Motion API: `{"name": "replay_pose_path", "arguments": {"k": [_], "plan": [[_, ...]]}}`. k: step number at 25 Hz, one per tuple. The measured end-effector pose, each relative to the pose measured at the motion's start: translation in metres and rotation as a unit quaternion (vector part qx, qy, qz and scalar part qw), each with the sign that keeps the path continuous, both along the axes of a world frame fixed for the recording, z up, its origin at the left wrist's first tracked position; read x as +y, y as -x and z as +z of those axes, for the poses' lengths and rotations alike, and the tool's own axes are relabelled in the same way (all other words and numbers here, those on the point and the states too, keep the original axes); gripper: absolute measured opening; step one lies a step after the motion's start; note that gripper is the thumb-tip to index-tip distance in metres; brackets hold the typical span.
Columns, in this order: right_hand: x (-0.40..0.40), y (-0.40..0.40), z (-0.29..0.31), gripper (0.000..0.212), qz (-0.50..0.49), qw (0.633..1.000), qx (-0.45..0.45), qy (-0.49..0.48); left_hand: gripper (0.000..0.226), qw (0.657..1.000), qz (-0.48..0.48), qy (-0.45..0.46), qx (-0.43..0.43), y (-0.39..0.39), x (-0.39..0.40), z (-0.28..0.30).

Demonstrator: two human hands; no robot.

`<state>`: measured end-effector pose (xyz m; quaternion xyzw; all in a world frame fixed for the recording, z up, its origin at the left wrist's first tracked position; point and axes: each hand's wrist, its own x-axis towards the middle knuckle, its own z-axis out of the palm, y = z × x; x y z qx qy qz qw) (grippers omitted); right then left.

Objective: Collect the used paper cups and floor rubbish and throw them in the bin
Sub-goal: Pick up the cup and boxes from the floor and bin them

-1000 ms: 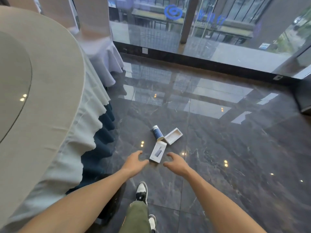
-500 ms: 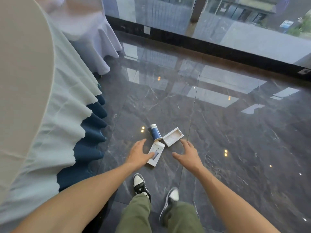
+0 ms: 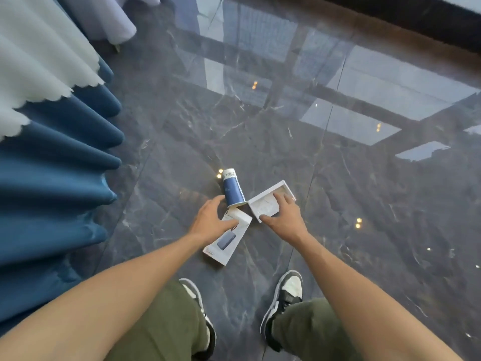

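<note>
- Left hand (image 3: 212,222) spread open, fingers resting on white box lid (image 3: 229,239)
- Right hand (image 3: 285,217) fingers spread over open box tray (image 3: 268,201)
- Blue paper cup (image 3: 234,190) lies just beside both

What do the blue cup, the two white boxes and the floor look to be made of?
Blue cup: likely paper, matte, with a thin rolled rim. Box lid and open tray: probably thin white card, matte with sharp folded edges. Floor: polished dark veined stone or tile, glossy enough to mirror windows and lights.

My 2 arms (image 3: 145,277) are bare; I wear olive-green trousers (image 3: 161,332) and black-and-white sneakers (image 3: 289,290).
</note>
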<state>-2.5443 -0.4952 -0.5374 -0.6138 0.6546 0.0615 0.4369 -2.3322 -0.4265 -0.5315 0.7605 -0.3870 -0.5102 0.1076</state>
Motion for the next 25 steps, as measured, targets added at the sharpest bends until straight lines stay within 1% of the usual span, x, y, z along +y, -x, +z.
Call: {"name": "replay_pose_path", "arguments": {"k": [2,4,7,8,9,10,11,12,13,15,16,17,19,21,22,23,24,25], "plan": [[-0.005,-0.002,-0.075,0.090,0.008,1.000,-0.003,-0.016,0.085,1.000,0.008,0.001,0.003,0.000,-0.007,-0.068],[-0.011,-0.005,-0.137,0.090,0.009,1.000,-0.003,-0.027,0.087,1.000,0.000,0.002,0.004,-0.001,-0.015,-0.129],[-0.021,-0.008,-0.224,0.088,0.032,0.999,0.022,-0.009,0.091,0.999,-0.032,0.018,-0.003,-0.007,-0.028,-0.216],[-0.024,-0.007,-0.248,0.086,0.039,0.999,0.034,-0.003,0.092,0.998,-0.056,0.026,-0.012,-0.010,-0.034,-0.238],[-0.026,-0.006,-0.267,0.084,0.046,0.998,0.052,0.005,0.094,0.994,-0.100,0.031,-0.033,-0.011,-0.041,-0.256],[-0.028,-0.006,-0.285,0.083,0.050,0.996,0.071,0.012,0.094,0.982,-0.171,0.033,-0.070,-0.012,-0.050,-0.276],[-0.029,-0.005,-0.298,0.082,0.057,0.994,0.090,0.015,0.094,0.956,-0.265,0.038,-0.121,-0.013,-0.059,-0.291],[-0.028,-0.005,-0.308,0.082,0.069,0.992,0.106,0.016,0.095,0.918,-0.355,0.050,-0.170,-0.013,-0.068,-0.302],[-0.025,-0.005,-0.316,0.084,0.085,0.989,0.118,0.019,0.096,0.880,-0.418,0.069,-0.215,-0.012,-0.074,-0.310],[-0.022,-0.004,-0.329,0.089,0.121,0.983,0.135,0.034,0.100,0.818,-0.481,0.107,-0.295,-0.008,-0.085,-0.316],[-0.021,-0.003,-0.332,0.090,0.127,0.982,0.138,0.036,0.098,0.795,-0.499,0.123,-0.322,-0.006,-0.090,-0.318],[-0.020,-0.002,-0.332,0.089,0.131,0.980,0.143,0.035,0.094,0.781,-0.506,0.128,-0.343,-0.004,-0.093,-0.318],[-0.011,0.000,-0.334,0.086,0.128,0.979,0.153,0.038,0.085,0.768,-0.501,0.128,-0.377,-0.004,-0.094,-0.317],[-0.008,0.002,-0.336,0.080,0.089,0.984,0.147,0.042,0.084,0.768,-0.499,0.124,-0.382,-0.009,-0.094,-0.318],[-0.007,0.005,-0.339,0.069,0.067,0.987,0.136,0.046,0.085,0.770,-0.501,0.120,-0.378,-0.012,-0.093,-0.321],[-0.006,0.008,-0.342,0.052,0.060,0.988,0.127,0.058,0.086,0.774,-0.500,0.115,-0.370,-0.017,-0.092,-0.324],[-0.005,0.010,-0.343,0.033,0.064,0.988,0.121,0.072,0.088,0.785,-0.490,0.116,-0.361,-0.022,-0.091,-0.325],[-0.003,0.012,-0.343,0.019,0.070,0.986,0.125,0.088,0.089,0.802,-0.465,0.124,-0.353,-0.026,-0.092,-0.325]]}}
